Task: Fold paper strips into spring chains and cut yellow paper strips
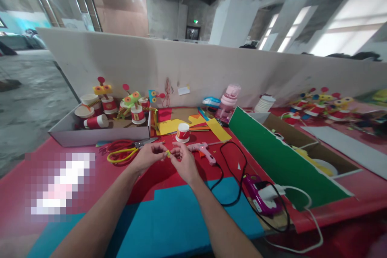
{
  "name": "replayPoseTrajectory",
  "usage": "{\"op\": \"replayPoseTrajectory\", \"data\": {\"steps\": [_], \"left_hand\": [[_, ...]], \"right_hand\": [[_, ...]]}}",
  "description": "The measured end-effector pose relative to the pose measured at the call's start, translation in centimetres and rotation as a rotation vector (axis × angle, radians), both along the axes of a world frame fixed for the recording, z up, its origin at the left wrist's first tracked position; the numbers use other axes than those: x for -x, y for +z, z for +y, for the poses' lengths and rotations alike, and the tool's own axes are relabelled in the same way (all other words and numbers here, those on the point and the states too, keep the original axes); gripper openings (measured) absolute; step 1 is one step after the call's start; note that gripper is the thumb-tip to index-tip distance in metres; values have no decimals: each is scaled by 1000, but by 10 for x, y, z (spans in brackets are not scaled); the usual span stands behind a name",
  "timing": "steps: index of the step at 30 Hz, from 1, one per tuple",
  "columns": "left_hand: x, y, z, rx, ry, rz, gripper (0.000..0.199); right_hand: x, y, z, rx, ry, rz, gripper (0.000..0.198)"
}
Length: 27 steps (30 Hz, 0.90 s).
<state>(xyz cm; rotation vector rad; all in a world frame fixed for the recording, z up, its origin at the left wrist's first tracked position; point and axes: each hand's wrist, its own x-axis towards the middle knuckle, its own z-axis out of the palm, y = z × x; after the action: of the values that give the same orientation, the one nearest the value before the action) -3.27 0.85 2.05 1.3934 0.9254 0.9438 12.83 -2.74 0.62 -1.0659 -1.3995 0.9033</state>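
In front of me, above the red tablecloth, my left hand (150,155) and my right hand (185,162) meet at the fingertips. Both are pinched on a small yellow piece (168,153), possibly paper; its exact shape is too small to make out. Just beyond my fingers a red and white paper cup (182,134) stands upside down. A pink hot glue gun (204,151) lies close to the right hand, its black cord running toward me. Left of my left hand are scissors with yellow handles (122,156) and a red-handled tool (119,146).
A white box (99,139) with paper-cup figures stands at the left. Yellow paper sheets (172,126) lie behind the cup. On the right are a green-sided box (272,157) and a purple power strip (261,195) with cords. Blue sheets (181,217) cover the front.
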Motion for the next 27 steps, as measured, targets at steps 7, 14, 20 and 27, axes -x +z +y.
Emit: {"op": "replayPoseTrajectory", "data": {"steps": [7,14,20,27], "left_hand": [[-32,-17,-6,192,279,-483,29],[-39,-17,-15,225,250,-547,27],[-25,-10,-10,235,91,-371,30],[-13,-7,-4,161,42,-217,28]], "right_hand": [[12,-5,5,199,22,427,29],[8,-9,6,172,-76,406,27],[-4,0,4,109,-33,215,19],[-6,3,0,-24,-14,-95,12]]}}
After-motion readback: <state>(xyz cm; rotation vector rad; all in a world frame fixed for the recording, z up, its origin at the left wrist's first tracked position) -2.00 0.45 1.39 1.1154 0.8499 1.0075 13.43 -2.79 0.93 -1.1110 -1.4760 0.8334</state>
